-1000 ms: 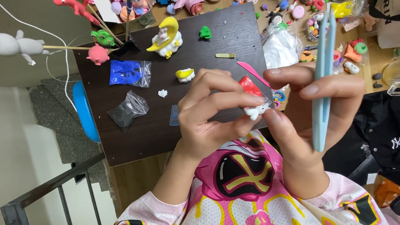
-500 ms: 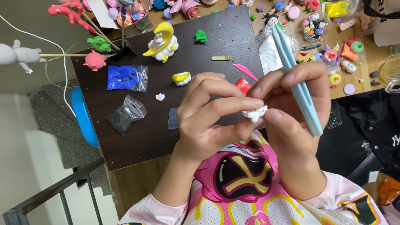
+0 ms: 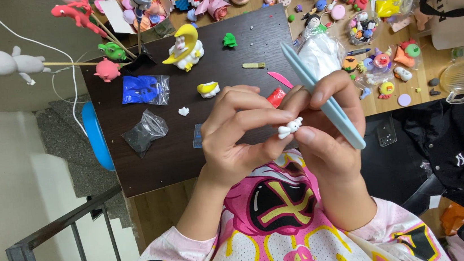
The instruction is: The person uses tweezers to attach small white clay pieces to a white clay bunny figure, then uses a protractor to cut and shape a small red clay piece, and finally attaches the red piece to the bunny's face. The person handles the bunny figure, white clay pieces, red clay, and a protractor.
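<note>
head view: i read this as the shaping step, with my left hand (image 3: 232, 133) and right hand (image 3: 328, 132) both pinching a small white clay figure (image 3: 289, 128) between fingertips above the near edge of the dark board (image 3: 182, 84); the right hand also grips a pale blue tool (image 3: 322, 96) against its fingers. the figure's long axis lies roughly left to right, its small lobes pointing toward the right hand. by my judgement the next move calls for a light, steady pinch, as soft clay would dent easily.
</note>
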